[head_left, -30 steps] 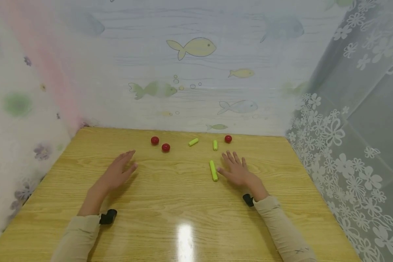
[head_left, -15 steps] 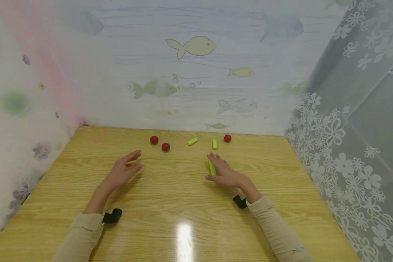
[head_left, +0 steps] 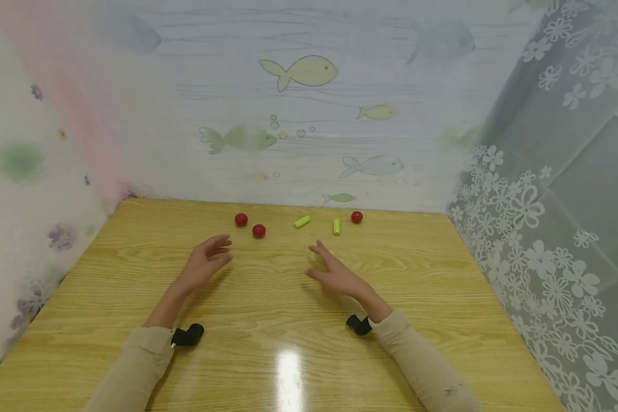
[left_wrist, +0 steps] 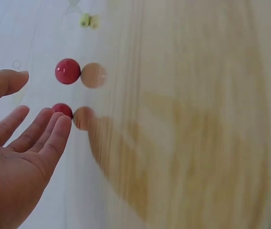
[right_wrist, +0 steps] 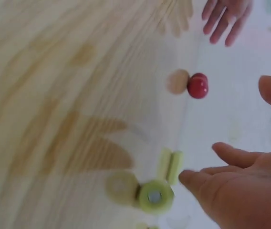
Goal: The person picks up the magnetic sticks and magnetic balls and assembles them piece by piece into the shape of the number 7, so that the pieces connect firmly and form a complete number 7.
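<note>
My left hand (head_left: 203, 266) hovers over the left of the table with fingers loosely bent and nothing in it. Beyond its fingertips lie two shiny red balls, one farther left (head_left: 241, 220) and one closer (head_left: 259, 230). My right hand (head_left: 337, 277), thumb and fingers spread, also holds nothing. It hides most of a long yellow-green tube (head_left: 332, 253); the right wrist view shows a round hollow tube end (right_wrist: 144, 205) beside the fingers. Farther back are two shorter yellow-green tubes, one slanted (head_left: 302, 222) and one pointing forward (head_left: 337, 227). A third red ball (head_left: 357, 217) sits right of them.
The glossy wood-grain table (head_left: 268, 355) meets a fish-patterned wall covering (head_left: 309, 171) at its back edge. Flowered sheets close in the left and right sides. A black wrist camera (head_left: 189, 335) sits at the left cuff, another (head_left: 359, 325) at the right.
Both hands have moved inward, the right one leftward across the long tube, which it now mostly covers. The left fingers have bent a little more. Balls and tubes lie where they were.
</note>
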Motion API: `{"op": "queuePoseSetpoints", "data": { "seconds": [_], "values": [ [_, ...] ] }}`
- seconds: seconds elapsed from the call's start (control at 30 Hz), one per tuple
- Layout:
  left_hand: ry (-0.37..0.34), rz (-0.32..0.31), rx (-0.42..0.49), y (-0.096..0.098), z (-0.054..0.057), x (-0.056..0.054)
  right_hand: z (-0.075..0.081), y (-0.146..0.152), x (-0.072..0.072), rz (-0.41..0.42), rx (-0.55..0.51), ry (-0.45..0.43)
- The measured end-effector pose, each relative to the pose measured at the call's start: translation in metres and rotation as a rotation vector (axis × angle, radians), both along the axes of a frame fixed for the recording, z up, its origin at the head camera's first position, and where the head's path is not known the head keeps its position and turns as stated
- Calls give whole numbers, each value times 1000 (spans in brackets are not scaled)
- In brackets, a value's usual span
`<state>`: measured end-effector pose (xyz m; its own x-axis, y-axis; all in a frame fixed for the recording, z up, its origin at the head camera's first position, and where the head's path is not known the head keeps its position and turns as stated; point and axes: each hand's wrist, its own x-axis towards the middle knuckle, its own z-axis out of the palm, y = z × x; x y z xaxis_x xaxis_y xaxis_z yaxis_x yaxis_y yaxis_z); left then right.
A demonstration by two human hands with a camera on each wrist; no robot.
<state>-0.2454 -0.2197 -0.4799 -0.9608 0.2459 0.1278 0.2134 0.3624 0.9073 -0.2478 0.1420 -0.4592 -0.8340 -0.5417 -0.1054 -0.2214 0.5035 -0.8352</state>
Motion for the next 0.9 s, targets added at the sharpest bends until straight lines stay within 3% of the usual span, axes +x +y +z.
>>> {"op": "queuePoseSetpoints", "data": {
  "seconds": [0.27, 0.6, 0.9],
  "values": [
    [-61, 13, 117, 10, -3, -6, -3, -14, -16, -62, -144, -70],
    [-81, 56, 134, 23, -5, -15, -4, -24, -42, -226, -404, -311],
    [-96, 82, 132, 34, -6, -22, -8, -30, -66, -339, -477, -440]
  ]
}}
